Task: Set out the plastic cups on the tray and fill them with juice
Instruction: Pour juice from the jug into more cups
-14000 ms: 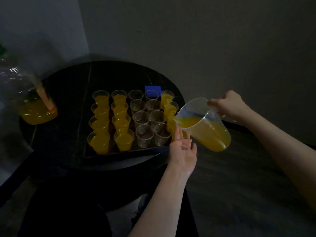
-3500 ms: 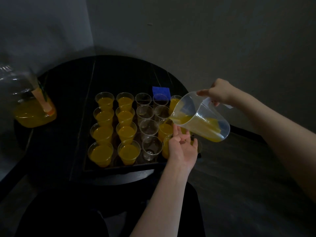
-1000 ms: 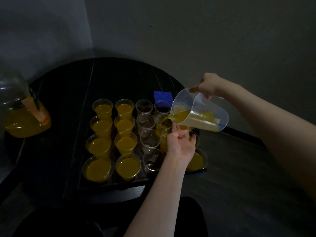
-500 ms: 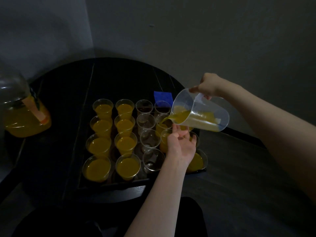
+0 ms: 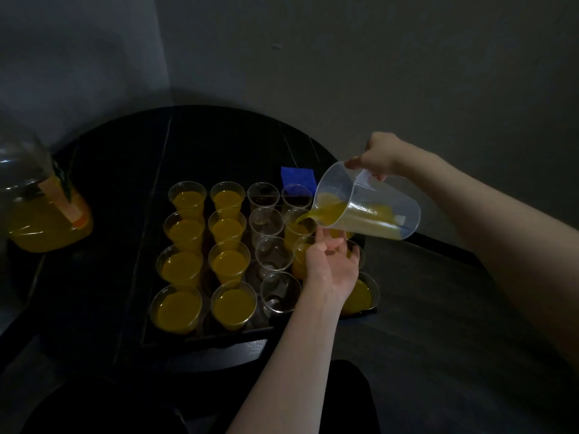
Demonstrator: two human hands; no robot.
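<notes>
A dark tray (image 5: 200, 335) holds rows of clear plastic cups. The two left columns are full of orange juice, for example one cup (image 5: 177, 308). The third column stands empty, such as a cup (image 5: 280, 294). My right hand (image 5: 380, 156) grips the handle of a clear jug (image 5: 366, 205), tilted left, and juice runs from its spout into a cup (image 5: 297, 228) in the fourth column. My left hand (image 5: 332, 266) reaches palm up under the jug, its fingers touching the jug's underside, hiding cups behind it.
A large bottle of orange juice (image 5: 44, 211) stands at the left on the round black table (image 5: 125, 158). A blue square (image 5: 297, 177) lies behind the tray. Grey walls close in behind, and the floor lies to the right.
The jug has stayed tilted over the same fourth-column cup, and the juice level in that cup has risen slightly. Both hands are nearly where they were.
</notes>
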